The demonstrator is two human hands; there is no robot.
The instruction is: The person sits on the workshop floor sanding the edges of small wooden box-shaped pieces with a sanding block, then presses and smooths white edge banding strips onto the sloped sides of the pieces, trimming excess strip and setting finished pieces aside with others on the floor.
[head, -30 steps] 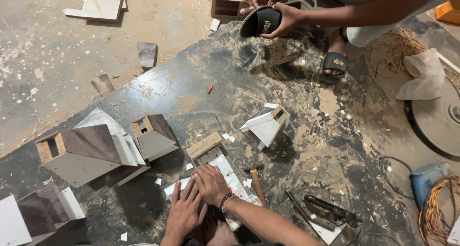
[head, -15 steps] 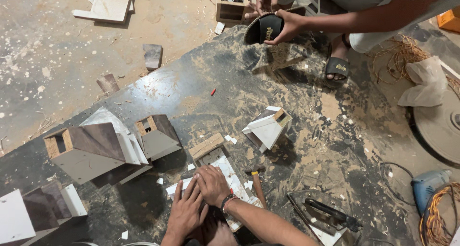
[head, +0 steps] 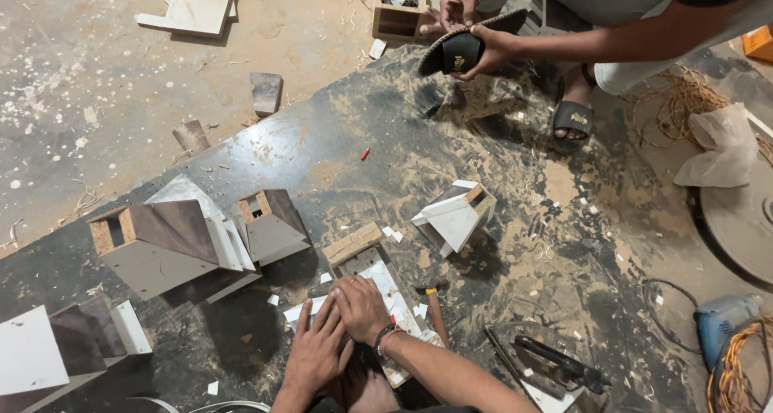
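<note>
My left hand lies flat, fingers stretched forward, on a white laminated panel that rests on the dark dusty board. My right hand, with a band at the wrist, overlaps the left fingertips; its fingers curl down onto the same panel. A short wooden block lies just beyond the panel. A small hammer sits right of my right hand.
Several house-shaped wooden pieces stand around: one ahead right, two at left. Another person crouches at the top, hands on a black sandal. A blue drill, orange wire and a dark metal tool lie right.
My hands stay pressed on the white panel. The other person's hands keep working on the black sandal, turning it slightly. The view has shifted a little.
</note>
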